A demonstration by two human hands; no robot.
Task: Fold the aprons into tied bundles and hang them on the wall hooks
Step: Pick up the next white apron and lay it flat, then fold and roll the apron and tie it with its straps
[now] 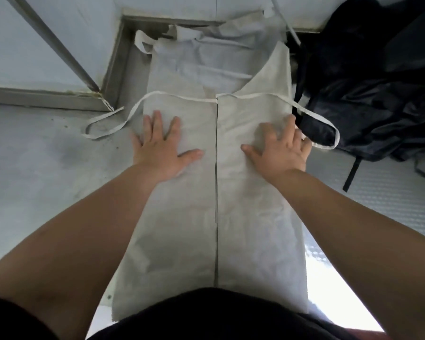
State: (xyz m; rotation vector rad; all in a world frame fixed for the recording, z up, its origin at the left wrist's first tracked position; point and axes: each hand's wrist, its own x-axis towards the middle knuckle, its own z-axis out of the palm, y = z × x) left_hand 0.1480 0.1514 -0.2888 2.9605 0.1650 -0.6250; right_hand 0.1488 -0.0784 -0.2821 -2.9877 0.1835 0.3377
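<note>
With left hand (pixel 163 149) and right hand (pixel 279 149) flat, fingers spread, gripping nothing, smooth the apron (pixel 255 217) and its 2 flaps toward 12 o'clock.

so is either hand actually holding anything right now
Nothing is held: the left hand and right hand both press down on the folded apron, one on each flap.
</note>
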